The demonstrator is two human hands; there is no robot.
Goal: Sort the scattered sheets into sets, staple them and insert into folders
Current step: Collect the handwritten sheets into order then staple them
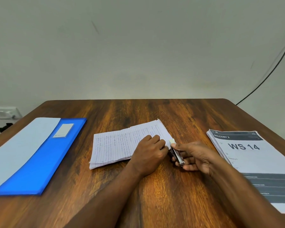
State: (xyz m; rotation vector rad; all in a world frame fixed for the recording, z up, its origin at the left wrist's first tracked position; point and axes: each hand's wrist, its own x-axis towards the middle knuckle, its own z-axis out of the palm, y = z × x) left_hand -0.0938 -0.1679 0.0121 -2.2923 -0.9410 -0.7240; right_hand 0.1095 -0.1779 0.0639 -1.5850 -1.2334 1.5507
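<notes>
Mid-table lies our lined sheet set (122, 143), light and floppy (it will slide apart easily), so our left hand (148, 152) pinches its right corner with curled fingers while our right hand (196, 155) grips the small stapler (177, 153) there.

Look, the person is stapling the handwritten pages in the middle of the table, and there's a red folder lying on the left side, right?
Almost. The folder on the left is blue, not red, as the head view shows. The rest holds: the right hand holds the stapler at the corner of the handwritten pages in the middle of the table, while the left hand rests on them.
</notes>
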